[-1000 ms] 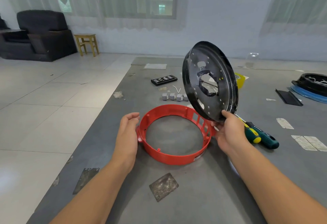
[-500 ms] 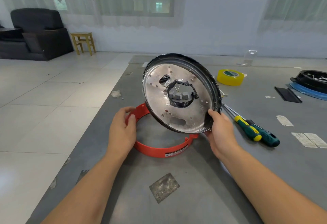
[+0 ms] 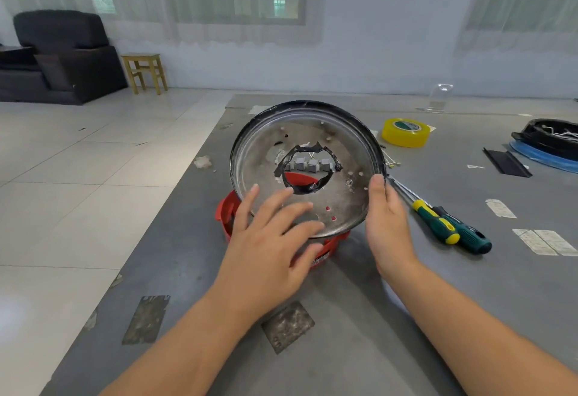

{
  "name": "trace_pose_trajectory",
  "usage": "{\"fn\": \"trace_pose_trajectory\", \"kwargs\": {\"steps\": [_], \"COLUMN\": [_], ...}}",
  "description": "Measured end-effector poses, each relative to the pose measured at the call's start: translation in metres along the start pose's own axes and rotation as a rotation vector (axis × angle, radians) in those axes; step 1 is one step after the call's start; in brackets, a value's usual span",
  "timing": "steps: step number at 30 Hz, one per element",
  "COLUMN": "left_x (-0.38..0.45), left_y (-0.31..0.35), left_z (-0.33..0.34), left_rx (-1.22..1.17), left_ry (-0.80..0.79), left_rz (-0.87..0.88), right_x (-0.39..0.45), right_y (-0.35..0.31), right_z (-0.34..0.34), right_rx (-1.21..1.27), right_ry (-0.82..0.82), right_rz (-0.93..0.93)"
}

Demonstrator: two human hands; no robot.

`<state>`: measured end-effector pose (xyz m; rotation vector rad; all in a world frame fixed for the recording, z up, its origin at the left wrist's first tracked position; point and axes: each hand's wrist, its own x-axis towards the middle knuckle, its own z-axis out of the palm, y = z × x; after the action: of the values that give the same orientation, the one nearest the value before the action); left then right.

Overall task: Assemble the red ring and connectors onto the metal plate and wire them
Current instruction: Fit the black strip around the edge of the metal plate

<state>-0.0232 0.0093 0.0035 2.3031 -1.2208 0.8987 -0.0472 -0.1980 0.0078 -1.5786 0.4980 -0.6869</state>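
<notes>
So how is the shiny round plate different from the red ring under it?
The round silver metal plate with a black rim is tilted and held up at its edge by the right hand; the red plastic ring lies on the grey table. The plate is a dish with a ragged middle hole; the ring is mostly hidden beneath it. Both are round.

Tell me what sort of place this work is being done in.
Probably a makeshift home workshop: a grey worktable with screwdrivers and yellow tape stands in a tiled room with a black sofa and wooden stool.
</notes>
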Motion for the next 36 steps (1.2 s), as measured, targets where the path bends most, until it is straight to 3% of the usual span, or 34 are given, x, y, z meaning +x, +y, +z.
{"fn": "trace_pose_trajectory", "kwargs": {"steps": [4, 11, 23, 27, 36], "left_x": [-0.002, -0.004, -0.006, -0.004, -0.006], "left_y": [0.001, 0.008, 0.012, 0.013, -0.014], "left_z": [-0.001, -0.008, -0.009, -0.009, -0.014], "left_rx": [0.068, 0.046, -0.034, -0.017, 0.042], "left_ry": [0.011, 0.055, -0.173, -0.195, -0.311], "left_rz": [0.089, -0.006, -0.129, -0.126, -0.15], "right_x": [0.002, -0.001, 0.014, 0.007, -0.015], "right_y": [0.002, -0.005, 0.0, 0.002, 0.006], "right_z": [0.0, 0.0, -0.022, -0.018, 0.009], "right_rx": [-0.02, -0.114, -0.306, -0.25, 0.09], "right_ry": [-0.038, -0.122, -0.409, -0.425, -0.406], "right_rz": [0.023, 0.053, 0.208, 0.183, 0.367]}}
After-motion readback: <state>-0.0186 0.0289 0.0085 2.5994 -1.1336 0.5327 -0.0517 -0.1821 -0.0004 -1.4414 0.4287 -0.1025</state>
